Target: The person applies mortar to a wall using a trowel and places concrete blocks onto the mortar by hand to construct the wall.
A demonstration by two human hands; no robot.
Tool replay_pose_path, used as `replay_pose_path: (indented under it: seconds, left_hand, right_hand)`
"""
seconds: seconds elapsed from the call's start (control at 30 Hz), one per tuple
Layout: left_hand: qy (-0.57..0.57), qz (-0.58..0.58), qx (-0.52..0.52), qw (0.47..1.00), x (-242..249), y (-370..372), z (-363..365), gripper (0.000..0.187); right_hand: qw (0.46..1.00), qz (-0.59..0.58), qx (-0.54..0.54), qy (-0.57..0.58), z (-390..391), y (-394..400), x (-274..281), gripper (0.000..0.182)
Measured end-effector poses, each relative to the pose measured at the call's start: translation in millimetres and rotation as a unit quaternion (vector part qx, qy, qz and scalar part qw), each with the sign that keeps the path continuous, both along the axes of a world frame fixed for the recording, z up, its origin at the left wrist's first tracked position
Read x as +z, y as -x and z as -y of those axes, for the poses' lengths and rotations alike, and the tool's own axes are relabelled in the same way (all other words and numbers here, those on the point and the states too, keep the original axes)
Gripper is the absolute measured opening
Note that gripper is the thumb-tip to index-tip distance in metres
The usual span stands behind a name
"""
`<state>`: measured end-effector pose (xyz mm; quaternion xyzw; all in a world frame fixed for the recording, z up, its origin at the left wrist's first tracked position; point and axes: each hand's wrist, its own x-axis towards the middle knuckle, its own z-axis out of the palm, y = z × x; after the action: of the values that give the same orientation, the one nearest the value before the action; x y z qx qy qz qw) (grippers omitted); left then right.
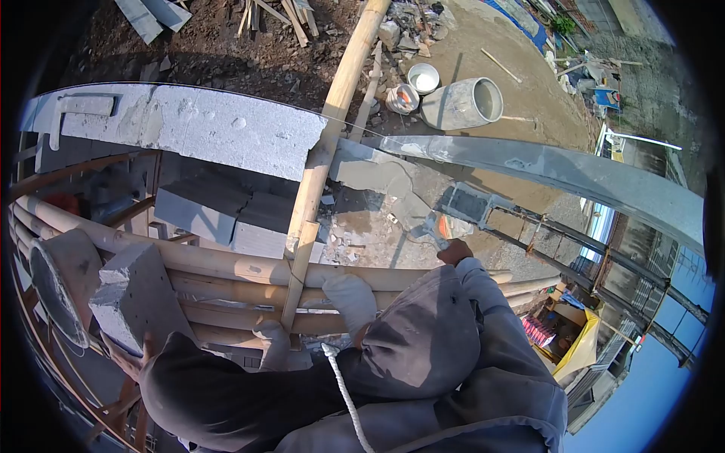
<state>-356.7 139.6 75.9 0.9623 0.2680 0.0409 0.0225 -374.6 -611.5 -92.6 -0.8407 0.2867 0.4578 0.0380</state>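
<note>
My right hand [453, 251] is closed round the handle of a trowel [412, 211], whose blade is turned toward grey mortar [377, 175] at the end of the wall. At the left, my left hand [138, 356] grips the lower end of a light grey concrete block [134, 294]. That block sits tilted over the bamboo poles, beside a mortar bucket [64, 283]. Part of the left hand is hidden behind my knee. More pale blocks [234, 130] form the wall top, with a gap at the mortar.
Bamboo poles [226, 266] run under my feet, and an upright pole [332, 121] crosses the wall. A grey beam [544, 162] extends right. Far below are a drum [461, 104], a white pail [423, 78] and rubble. A thin string runs along the wall.
</note>
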Motion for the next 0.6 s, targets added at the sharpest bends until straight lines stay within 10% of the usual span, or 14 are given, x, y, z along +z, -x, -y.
replay_pose_path:
  seconds: [0.4, 0.6]
  left_hand:
    - [-0.01, -0.007, -0.01, 1.0, -4.6, -8.5, -6.4, 0.1]
    - [-0.01, -0.007, -0.014, 1.0, -8.0, -10.2, -8.3, 0.1]
  right_hand:
    - [0.952, 0.245, -0.169, -0.067, -83.7, 27.2, 65.4, 0.035]
    - [0.934, 0.342, -0.05, 0.094, -122.9, 2.4, 23.5, 0.047]
